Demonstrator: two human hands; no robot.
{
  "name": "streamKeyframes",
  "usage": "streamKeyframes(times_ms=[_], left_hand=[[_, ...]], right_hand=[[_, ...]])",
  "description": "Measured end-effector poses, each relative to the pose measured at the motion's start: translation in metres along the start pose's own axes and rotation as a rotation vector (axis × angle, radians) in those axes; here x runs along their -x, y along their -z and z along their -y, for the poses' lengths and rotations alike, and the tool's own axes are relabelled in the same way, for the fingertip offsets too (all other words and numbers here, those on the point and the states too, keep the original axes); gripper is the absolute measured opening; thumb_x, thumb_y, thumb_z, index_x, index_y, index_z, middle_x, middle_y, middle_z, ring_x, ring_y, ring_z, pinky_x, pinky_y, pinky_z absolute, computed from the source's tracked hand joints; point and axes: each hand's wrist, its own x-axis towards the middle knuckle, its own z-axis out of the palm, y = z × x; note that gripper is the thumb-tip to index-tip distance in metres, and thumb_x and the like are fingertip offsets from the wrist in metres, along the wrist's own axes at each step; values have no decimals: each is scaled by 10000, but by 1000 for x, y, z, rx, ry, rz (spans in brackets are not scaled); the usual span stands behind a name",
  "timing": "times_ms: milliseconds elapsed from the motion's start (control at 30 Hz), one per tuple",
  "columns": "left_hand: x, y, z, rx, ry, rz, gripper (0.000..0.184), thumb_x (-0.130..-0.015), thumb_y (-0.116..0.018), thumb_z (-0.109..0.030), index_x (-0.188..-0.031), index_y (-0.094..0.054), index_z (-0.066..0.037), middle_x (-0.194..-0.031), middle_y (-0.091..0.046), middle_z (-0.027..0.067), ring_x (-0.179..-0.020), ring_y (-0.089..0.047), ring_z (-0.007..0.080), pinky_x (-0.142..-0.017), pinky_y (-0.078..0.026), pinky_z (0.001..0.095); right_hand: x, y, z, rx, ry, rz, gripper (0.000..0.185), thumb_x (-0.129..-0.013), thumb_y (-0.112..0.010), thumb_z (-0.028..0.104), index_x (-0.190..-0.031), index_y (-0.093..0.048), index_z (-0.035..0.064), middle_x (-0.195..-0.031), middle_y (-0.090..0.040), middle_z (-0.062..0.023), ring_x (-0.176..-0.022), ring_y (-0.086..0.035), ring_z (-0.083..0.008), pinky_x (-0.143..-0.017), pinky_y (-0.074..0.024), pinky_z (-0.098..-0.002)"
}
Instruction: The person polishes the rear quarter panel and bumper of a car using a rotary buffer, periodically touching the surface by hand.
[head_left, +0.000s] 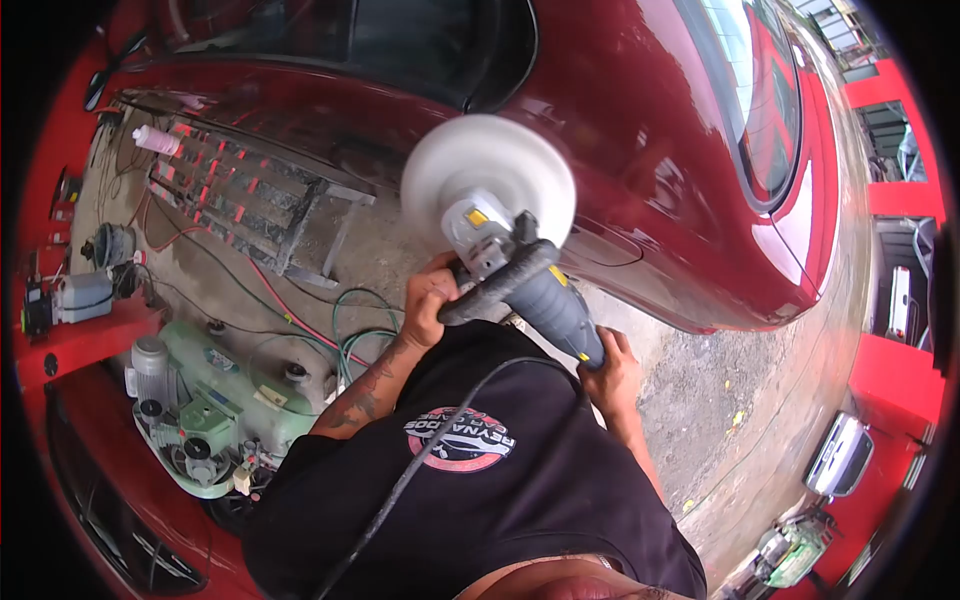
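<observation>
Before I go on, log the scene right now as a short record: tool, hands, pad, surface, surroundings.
tool: grey power polisher with yellow marks
left hand: gripping the polisher's black curved handle
right hand: wrapped around the rear of the polisher's body
pad: round white polishing pad, blurred, possibly spinning
surface: glossy dark-red car behind the pad; contact cannot be told
cord: thin black cable across the black shirt
left side: green air compressor, dusty slatted rack
</observation>
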Motion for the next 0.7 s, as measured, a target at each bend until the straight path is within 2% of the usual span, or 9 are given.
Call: streamKeyframes(times_ms=[100, 167, 267, 367, 400, 533, 567, 633, 700], left_hand=[[-13, -35, -29, 8, 29, 141, 389, -841, -503, -326, -668, -560, 17, -1261, -614, 313, -1034, -639, 349, -930, -464, 398], [-21, -45, -33, 14, 75, 274, 408, -861, -501, -356, -688, -573, 6, -1272, -609, 313, -1123, -607, 360, -976, -430, 399], [-45, -51, -38, 61, -38, 335, 385, -836, -515, -341, -683, -584, 6, -1282, -605, 320, -1114, -610, 361, -980, -436, 407], [-71, -46, -68, 29, -85, 302, 390, -815, -517, -342, -662, -591, 10, -1250, -620, 342, -1116, -621, 372, -978, -443, 408], [-83, -48, -77, 23, -204, 226, 409, -839, -533, -323, -635, -560, 30, -1155, -664, 307, -950, -679, 351, -854, -496, 394], [-128, -25, -118, -28, -299, 149, 455, -877, -497, -327, -609, -560, 35, -996, -700, 307, -946, -683, 351, -900, -490, 413], [-138, -18, -132, -36, -283, 147, 462, -886, -484, -321, -605, -555, 39, -960, -705, 296, -946, -682, 347, -913, -487, 417], [-158, -12, -161, -17, -380, -4, 476, -911, -448, -296, -596, -543, 47, -934, -708, 256, -949, -682, 334, -923, -483, 421], [-183, 11, -178, 8, -418, -9, 459, -961, -425, -283, -683, -554, 59, -943, -708, 246, -963, -678, 303, -910, -491, 407]], right_hand=[[40, 11, -10, 3, -76, -92, 614, -652, -758, 86, -1250, -618, 71, -1168, -666, -162, -985, -683, -405, -839, -569, -480], [60, 5, -21, -6, -92, -183, 610, -648, -753, 73, -1242, -615, 57, -1147, -670, -172, -977, -680, -418, -833, -564, -479], [65, -2, -12, -28, -155, -263, 590, -651, -740, 51, -1224, -604, 15, -1108, -663, -201, -970, -668, -440, -823, -548, -476], [50, -2, 9, -83, -138, -327, 572, -664, -736, 44, -1218, -599, -1, -1082, -657, -210, -957, -657, -444, -816, -537, -480], [40, -1, 15, -102, -119, -351, 567, -668, -736, 43, -1217, -599, -4, -1075, -655, -211, -954, -654, -445, -814, -534, -481], [-6, 4, 45, -208, -124, -298, 571, -707, -760, 73, -1245, -582, 3, -1086, -650, -216, -964, -648, -446, -823, -528, -482], [-19, 7, 56, -232, -65, -326, 573, -720, -768, 87, -1255, -580, 10, -1085, -649, -213, -970, -648, -446, -823, -529, -483], [-46, 14, 78, -280, 55, -381, 578, -745, -785, 117, -1275, -575, 24, -1083, -647, -209, -981, -650, -444, -823, -529, -486], [-70, 32, 107, -332, 108, -367, 577, -741, -794, 104, -1267, -574, 12, -1082, -660, -222, -1000, -651, -443, -846, -524, -472]])
